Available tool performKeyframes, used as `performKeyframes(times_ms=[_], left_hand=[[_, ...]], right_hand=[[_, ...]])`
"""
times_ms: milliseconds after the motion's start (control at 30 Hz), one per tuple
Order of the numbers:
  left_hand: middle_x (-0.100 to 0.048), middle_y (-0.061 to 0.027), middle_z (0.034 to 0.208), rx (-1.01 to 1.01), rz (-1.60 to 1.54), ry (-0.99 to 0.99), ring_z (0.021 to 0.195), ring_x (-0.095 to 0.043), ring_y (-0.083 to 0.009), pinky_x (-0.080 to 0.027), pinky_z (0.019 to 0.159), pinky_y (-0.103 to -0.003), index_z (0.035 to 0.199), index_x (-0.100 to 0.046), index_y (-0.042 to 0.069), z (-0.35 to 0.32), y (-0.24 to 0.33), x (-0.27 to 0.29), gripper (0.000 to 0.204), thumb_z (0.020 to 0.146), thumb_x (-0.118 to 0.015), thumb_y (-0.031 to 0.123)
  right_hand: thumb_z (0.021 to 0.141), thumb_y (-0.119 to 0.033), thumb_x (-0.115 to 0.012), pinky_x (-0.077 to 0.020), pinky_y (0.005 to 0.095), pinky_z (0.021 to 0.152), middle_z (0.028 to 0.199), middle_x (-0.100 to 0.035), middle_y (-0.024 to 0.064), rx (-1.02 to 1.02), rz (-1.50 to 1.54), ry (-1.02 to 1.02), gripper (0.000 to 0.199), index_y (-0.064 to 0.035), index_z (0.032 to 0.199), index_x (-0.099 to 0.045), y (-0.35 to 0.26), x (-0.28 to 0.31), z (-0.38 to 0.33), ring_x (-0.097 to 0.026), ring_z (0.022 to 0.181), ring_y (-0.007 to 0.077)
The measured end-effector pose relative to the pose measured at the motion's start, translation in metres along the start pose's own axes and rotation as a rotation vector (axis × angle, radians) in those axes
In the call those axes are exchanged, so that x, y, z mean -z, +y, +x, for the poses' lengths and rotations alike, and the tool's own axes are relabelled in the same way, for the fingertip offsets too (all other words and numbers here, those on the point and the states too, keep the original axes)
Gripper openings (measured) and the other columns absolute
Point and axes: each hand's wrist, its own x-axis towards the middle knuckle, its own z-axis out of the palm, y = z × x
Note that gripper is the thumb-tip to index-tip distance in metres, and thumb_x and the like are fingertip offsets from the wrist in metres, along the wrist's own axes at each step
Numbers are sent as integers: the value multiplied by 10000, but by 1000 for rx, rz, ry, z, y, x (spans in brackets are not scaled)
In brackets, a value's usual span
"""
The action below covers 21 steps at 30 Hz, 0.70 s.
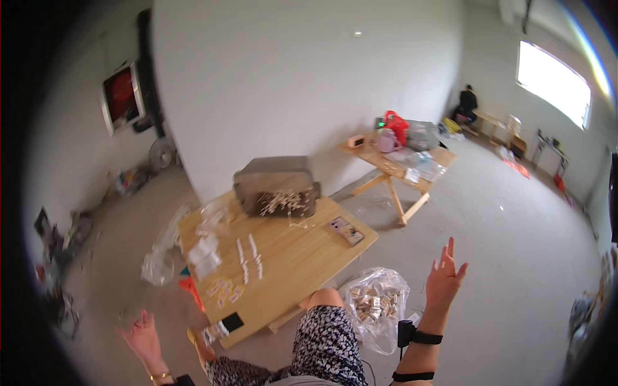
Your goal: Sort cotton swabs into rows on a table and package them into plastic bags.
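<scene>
My left hand [143, 336] is raised off the near left corner of the wooden table [315, 251], fingers apart and slightly blurred, holding nothing. Out to the right, my right hand [444, 280] is lifted with its fingers spread, also holding nothing. Beside it on the floor stands a clear plastic bag [400, 283] of small brownish-white packs [373, 305]. On the table, a grey bin [273, 168] lies tipped, with thin pale sticks [283, 202] spilling from it. Two rows of small white pieces [243, 260] lie mid-table, near several yellowish cards [223, 291] and a patterned phone [346, 231].
White sheets or bags [205, 256] lie on the table's left side; a black square [233, 321] sits at its near corner. A second wooden table [373, 154] holds a red bag [396, 127] and plastic wrapping. Far right, a person [468, 103] in dark clothes sits.
</scene>
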Motion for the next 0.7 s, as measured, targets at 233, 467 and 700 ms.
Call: performKeyframes(times_ms=[233,467,700], left_hand=[[-609,-125,1284,149,-73,161,540,-437,-85,-542,804,-215,1484,-444,201,-58,-3,22,476,1046,-482,386],[-474,-166,1484,-14,101,515,1449,-361,-244,-440,1049,-405,1534,-372,198,-66,-10,8,661,1003,-431,587],[-662,-141,1226,42,-356,-194,939,-713,-240,-381,1125,-442,1518,-393,146,-68,-27,40,802,963,-315,720]], right_hand=[[1041,-569,-240,-290,452,1142,1124,-658,175,-180,541,-380,711,-50,876,-696,33,18,8,-518,1179,275],[992,-686,-253,-232,517,1159,1441,-460,123,-473,323,488,748,-96,1375,-506,-4,-110,-7,-394,1320,262],[968,-712,-288,123,528,1195,1610,-320,61,-320,80,-170,757,-178,1481,-448,31,-66,6,-79,1538,265]])
